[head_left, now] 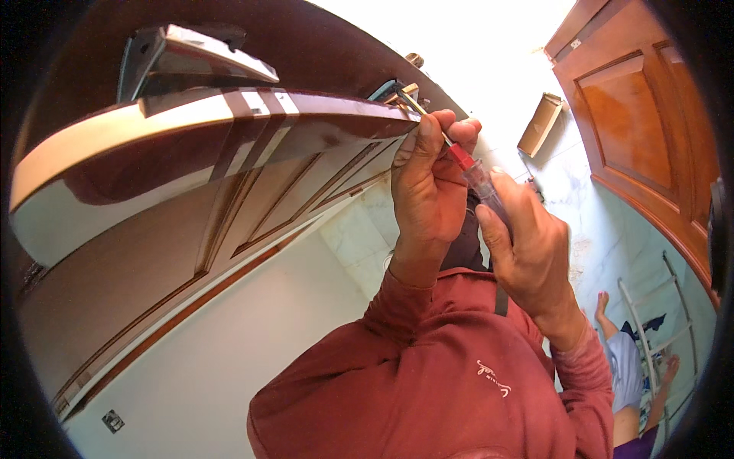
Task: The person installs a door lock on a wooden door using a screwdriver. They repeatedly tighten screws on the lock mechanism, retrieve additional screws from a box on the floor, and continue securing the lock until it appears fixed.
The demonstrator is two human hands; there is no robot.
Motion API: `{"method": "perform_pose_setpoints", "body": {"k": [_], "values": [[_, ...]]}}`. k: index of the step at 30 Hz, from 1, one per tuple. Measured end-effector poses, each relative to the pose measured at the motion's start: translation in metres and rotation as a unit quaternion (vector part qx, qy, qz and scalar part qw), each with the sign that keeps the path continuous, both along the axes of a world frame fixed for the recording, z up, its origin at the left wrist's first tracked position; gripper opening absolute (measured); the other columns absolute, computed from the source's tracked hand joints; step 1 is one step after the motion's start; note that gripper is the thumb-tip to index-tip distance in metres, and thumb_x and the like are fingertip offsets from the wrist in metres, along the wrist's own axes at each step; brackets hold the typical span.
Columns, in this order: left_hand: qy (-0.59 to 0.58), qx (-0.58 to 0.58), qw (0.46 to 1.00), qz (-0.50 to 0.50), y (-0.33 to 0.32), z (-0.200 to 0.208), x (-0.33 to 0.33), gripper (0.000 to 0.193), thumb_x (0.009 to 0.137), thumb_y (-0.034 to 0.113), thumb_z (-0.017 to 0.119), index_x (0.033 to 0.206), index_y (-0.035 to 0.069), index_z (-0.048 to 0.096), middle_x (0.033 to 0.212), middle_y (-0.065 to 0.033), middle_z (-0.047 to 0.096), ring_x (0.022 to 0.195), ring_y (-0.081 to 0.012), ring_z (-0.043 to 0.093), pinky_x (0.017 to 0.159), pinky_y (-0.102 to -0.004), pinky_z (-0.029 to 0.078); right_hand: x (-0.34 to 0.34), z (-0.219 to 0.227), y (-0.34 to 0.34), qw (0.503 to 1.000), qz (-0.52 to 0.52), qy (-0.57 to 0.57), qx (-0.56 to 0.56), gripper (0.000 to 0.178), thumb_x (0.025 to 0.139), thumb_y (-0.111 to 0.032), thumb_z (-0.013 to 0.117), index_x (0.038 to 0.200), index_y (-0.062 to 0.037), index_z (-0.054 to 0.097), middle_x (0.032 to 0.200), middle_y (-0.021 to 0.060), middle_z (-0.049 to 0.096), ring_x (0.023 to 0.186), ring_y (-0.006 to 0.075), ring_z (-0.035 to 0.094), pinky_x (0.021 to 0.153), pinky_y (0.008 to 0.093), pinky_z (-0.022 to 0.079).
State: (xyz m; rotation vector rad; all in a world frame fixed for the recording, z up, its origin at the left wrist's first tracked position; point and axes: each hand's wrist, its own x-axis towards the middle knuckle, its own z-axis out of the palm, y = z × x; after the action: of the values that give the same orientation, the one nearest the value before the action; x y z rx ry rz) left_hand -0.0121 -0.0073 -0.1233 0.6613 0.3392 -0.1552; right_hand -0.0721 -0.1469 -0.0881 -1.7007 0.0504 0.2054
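Observation:
My right hand (531, 245) is closed around the clear and red handle of a screwdriver (480, 182), which slants up and to the left. My left hand (430, 191) pinches near its thin shaft, thumb and fingertips close together. The shaft's far end reaches small metal hardware (411, 92) by the end of a brown wooden door's upper edge (344, 105). Fingers and glare hide the exact contact there. Farther left, an angled metal bracket (222, 55) stands out above the same door edge.
At the right hangs a panelled wooden door (627, 107). An open cardboard box (540, 125) lies on the pale tiled floor. A metal ladder (650, 321) stands at lower right, with another person's leg and arm beside it. A wall socket (113, 421) shows at lower left.

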Motion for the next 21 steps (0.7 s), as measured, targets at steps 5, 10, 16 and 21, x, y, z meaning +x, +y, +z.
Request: {"method": "perform_pose_setpoints", "body": {"k": [5,10,16,21], "values": [[-0.011,0.018,0.999,-0.032,0.001,0.002,0.001,0.025,0.102,0.025,0.061,0.113,0.004,0.067,0.100,-0.0098,0.074,0.105,-0.0225,0.069,0.100,-0.0403,0.053,0.009,0.008,-0.012,0.987,-0.008,0.119,0.107,0.035,0.104,-0.028,0.053,0.131,-0.0072,0.049,0.068,0.0080,0.055,0.054,0.0162,0.057,0.049,0.0315,0.044],[-0.018,0.026,0.999,-0.003,0.000,0.002,0.000,0.027,0.103,0.026,0.057,0.113,0.003,0.067,0.103,-0.0118,0.074,0.102,-0.0242,0.070,0.100,-0.0406,0.053,0.000,0.011,-0.005,0.995,-0.026,-0.062,-0.078,0.035,0.102,-0.025,0.057,0.131,-0.0064,0.050,0.065,0.0093,0.053,0.052,0.0183,0.056,0.051,0.0355,0.046],[-0.041,-0.037,0.996,-0.065,0.001,0.007,0.001,0.027,0.104,0.026,0.056,0.112,0.003,0.068,0.105,-0.0123,0.074,0.102,-0.0260,0.068,0.100,-0.0412,0.052,-0.001,0.007,-0.002,0.987,-0.024,-0.103,-0.125,0.029,0.100,-0.022,0.059,0.122,-0.0043,0.053,0.062,0.0125,0.050,0.056,0.0278,0.059,0.053,0.0379,0.048],[-0.043,0.040,0.997,-0.051,0.000,0.002,0.001,0.027,0.104,0.027,0.057,0.109,0.004,0.069,0.097,-0.0087,0.073,0.099,-0.0259,0.068,0.099,-0.0418,0.052,0.000,0.012,-0.007,0.982,-0.013,-0.087,-0.167,0.024,0.099,-0.025,0.060,0.111,-0.0044,0.056,0.062,0.0143,0.052,0.064,0.0346,0.065,0.055,0.0382,0.050]]}}
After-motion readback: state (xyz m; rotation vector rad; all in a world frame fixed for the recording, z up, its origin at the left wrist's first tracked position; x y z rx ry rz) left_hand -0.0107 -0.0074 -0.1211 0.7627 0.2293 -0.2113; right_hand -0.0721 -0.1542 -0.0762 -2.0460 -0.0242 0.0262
